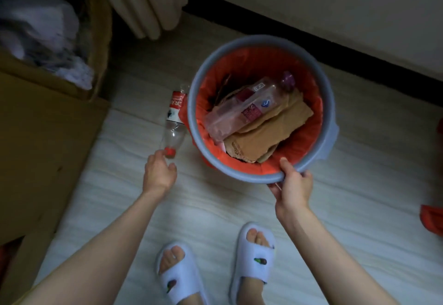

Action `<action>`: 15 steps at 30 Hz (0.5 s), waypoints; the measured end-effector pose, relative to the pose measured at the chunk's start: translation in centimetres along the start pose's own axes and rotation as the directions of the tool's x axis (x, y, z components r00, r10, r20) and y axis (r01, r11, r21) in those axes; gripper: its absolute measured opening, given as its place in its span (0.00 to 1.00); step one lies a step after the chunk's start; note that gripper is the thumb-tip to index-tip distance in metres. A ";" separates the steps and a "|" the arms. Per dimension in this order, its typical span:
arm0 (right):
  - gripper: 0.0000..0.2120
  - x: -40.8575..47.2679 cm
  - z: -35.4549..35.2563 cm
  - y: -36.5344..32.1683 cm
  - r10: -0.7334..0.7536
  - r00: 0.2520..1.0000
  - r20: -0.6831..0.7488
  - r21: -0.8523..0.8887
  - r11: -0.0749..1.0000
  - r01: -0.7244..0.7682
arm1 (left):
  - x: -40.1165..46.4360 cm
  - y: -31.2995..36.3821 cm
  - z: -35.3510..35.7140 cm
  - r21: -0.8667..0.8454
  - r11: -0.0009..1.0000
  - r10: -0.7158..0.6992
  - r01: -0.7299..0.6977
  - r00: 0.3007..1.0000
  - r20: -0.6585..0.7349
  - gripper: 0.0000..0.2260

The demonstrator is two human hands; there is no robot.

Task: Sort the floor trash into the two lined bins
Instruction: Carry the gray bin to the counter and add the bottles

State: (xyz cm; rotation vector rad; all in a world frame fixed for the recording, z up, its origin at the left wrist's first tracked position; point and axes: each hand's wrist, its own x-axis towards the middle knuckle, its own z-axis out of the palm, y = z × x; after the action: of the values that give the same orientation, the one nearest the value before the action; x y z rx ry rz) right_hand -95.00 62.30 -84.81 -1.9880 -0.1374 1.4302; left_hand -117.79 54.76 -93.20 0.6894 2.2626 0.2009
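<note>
— Red liner (239,65), grey bin (332,134): who has it?
— The right hand (293,185) grips the near rim, thumb inside. A clear bottle (249,106) lies on cardboard (263,137) in it.
— And the left hand (159,173)?
— Fingers loosely spread, holding nothing, fingertips at the red cap of a second bottle (173,122) on the floor (215,209), just left of the bin.

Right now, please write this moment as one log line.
left hand: reaching bottle on floor | right hand: grips bin rim | bin holds bottle, cardboard
</note>
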 end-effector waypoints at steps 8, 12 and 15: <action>0.23 4.0 0.0 0.2 -0.257 0.945 0.202 -0.178 0.939 0.294 | 8.1 0.6 4.3 -0.223 0.944 -0.272 0.244 0.957 -0.106 0.19; 0.19 4.8 -0.9 1.0 -0.185 0.957 0.225 -0.128 0.968 0.217 | 9.2 0.9 7.0 -0.274 0.912 -0.347 0.306 0.931 -0.113 0.16; 0.20 5.2 -1.3 1.3 -0.117 0.958 0.262 -0.105 0.983 0.149 | 9.0 1.5 7.8 -0.260 0.913 -0.357 0.313 0.923 -0.141 0.14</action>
State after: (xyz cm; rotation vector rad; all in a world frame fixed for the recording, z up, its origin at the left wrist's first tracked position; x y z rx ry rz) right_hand -92.18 63.02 -89.52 -1.8434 -0.4759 1.6165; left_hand -116.83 60.38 -103.83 0.1540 2.4425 0.3684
